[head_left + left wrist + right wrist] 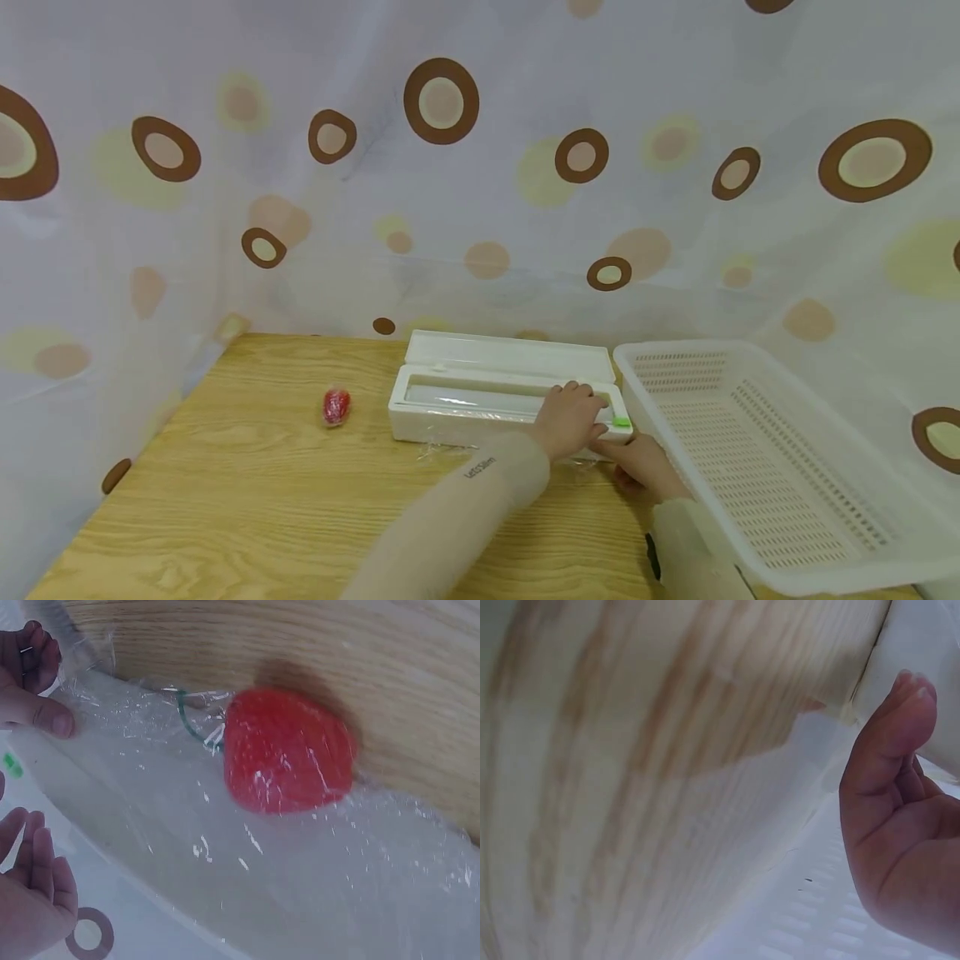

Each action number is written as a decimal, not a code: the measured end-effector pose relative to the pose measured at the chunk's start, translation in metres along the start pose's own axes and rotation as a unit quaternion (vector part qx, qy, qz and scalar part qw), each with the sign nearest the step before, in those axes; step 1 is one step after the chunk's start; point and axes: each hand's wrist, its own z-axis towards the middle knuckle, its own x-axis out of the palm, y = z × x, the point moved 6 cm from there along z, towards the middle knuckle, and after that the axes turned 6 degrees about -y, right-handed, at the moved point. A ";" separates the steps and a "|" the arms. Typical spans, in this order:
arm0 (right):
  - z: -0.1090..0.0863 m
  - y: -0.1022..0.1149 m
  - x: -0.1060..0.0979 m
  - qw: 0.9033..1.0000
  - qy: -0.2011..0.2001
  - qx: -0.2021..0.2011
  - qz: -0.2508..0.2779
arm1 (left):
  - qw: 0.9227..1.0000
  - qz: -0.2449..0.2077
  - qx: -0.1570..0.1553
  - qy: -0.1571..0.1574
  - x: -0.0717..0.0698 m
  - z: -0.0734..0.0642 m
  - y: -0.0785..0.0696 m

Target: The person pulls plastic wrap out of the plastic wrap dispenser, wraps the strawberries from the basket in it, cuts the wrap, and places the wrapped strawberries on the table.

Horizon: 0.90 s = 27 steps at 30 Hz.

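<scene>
A long white cling film dispenser box stands with its lid raised and a film roll inside. My left hand rests over its right end, near a green slider, with fingers fairly straight in the left wrist view. At the front right corner, my right hand pinches clear cling film; its fingers are curled in the right wrist view. In the left wrist view a red fruit-shaped thing with a thin green stem lies at the film, before the box. My left forearm hides that spot in the head view.
A red thing wrapped in film lies on the wooden table, left of the box. To the right stands a large white slotted plastic basket, close beside my right hand. A patterned curtain hangs behind the table.
</scene>
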 end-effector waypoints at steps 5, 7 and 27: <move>0.000 -0.001 0.001 1.000 -0.004 0.005 -0.001 | 0.999 -0.037 -0.009 0.000 0.008 0.004 -0.004; -0.001 -0.001 0.001 1.000 -0.005 0.008 -0.003 | 0.999 -0.042 -0.009 -0.011 0.010 0.005 -0.006; 0.004 -0.002 -0.001 1.000 -0.006 0.007 -0.009 | 0.994 -0.038 -0.090 -0.058 0.015 0.007 -0.008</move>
